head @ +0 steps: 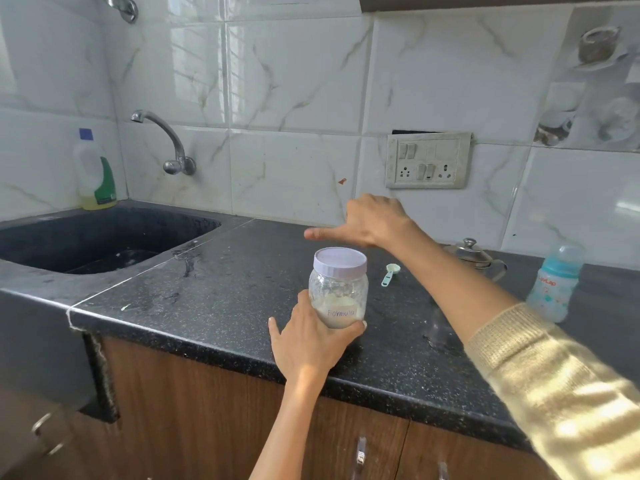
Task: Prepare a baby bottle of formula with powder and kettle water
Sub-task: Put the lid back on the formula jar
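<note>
- Worktop (pixel 242 271): black speckled stone; front edge runs along the lower part of the view above brown wood-grain cabinet doors; white marbled tiles behind.
- Formula jar (pixel 338 289): clear, ribbed, with a pale lilac screw lid on top; handwritten label "Formula"; pale powder fills the lower part. Stands upright near the front edge of the worktop, about midway along it.
- Left hand (pixel 308 337): wrapped round the jar's lower half from the front-left side, fingers curled under the label, thumb spread out to the left. Forearm bare.
- Right hand (pixel 367 223): in the air above and just behind the jar lid, not touching it; thumb stretched out to the left, fingers curled away from the camera and holding nothing visible. Beige knitted sleeve on the arm.
- Measuring scoop (pixel 390 274): pale green, lying flat on the worktop just right of the jar, apart from it.
- Kettle (pixel 474 256): steel, knobbed lid on; at the back edge, partly hidden by the right forearm.
- Baby bottle (pixel 554 285): translucent blue with cap on, printed pattern, upright toward the right end of the worktop.
- Sink (pixel 104 240): dark basin set in the left end; curved wall tap (pixel 166 143) above it.
- Detergent bottle (pixel 95 171): clear with green label and blue cap, in the back left corner behind the sink.
- Switch and socket plate (pixel 428 161): on the tiles above the back edge.
</note>
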The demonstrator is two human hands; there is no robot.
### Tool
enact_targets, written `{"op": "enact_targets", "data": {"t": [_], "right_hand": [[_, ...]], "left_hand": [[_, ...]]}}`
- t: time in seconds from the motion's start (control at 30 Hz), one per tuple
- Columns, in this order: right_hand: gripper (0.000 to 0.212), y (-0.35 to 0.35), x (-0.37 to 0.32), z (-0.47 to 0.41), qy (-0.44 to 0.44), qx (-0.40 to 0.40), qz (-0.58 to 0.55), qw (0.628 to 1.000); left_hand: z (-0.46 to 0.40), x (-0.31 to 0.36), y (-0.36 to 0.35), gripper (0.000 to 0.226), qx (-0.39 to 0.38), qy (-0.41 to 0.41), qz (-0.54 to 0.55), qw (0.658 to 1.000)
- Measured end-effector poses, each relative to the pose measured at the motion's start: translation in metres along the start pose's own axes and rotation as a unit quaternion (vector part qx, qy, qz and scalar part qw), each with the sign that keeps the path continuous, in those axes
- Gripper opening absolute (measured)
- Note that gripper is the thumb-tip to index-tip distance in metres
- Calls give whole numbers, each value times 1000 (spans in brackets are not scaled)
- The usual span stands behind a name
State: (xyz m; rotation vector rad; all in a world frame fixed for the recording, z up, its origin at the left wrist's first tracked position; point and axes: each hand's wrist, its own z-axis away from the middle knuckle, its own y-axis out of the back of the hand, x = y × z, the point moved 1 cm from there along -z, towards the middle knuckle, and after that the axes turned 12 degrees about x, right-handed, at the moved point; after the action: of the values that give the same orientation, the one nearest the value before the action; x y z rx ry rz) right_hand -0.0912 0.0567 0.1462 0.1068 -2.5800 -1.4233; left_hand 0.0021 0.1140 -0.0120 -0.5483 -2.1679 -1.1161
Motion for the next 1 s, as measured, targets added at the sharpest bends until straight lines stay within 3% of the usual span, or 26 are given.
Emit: {"op": "enact_targets", "data": {"t": [0.07,0.13,0.2,0.33,0.5,0.57,0.67,0.77,0.83,1.0], "right_hand": [[77,10,7,-6,4,-75,-95,993],[68,21,10,-7,39,-206,-162,964],[76,24,9,-7,58,-286,-192,937],[68,13,1,-6,58,-224,-78,970],[81,-16,-8,3,28,-78,27,996],[82,-17,-5,5,17,-56,46,997],[87,3,6,-3,-24,-156,-19,987],[83,19,9,-9,23,-291,-123,948],[86,19,5,-10,54,-302,-134,942],[77,10,0,-5,57,-244,-63,966]], "left_hand": [[0,0,0,81,2,1,-2,1000],[1,-1,-1,82,-1,1,-7,1000],[1,-1,-1,83,-1,-4,-11,1000],[0,0,0,86,-1,-4,-11,1000],[1,0,0,87,0,-3,-10,1000],[1,0,0,87,-1,-3,-9,1000],[1,1,0,87,1,-3,-8,1000],[0,0,0,87,1,-4,-13,1000],[-1,-1,0,87,2,-3,-13,1000],[1,-1,-1,89,0,-1,-16,1000]]}}
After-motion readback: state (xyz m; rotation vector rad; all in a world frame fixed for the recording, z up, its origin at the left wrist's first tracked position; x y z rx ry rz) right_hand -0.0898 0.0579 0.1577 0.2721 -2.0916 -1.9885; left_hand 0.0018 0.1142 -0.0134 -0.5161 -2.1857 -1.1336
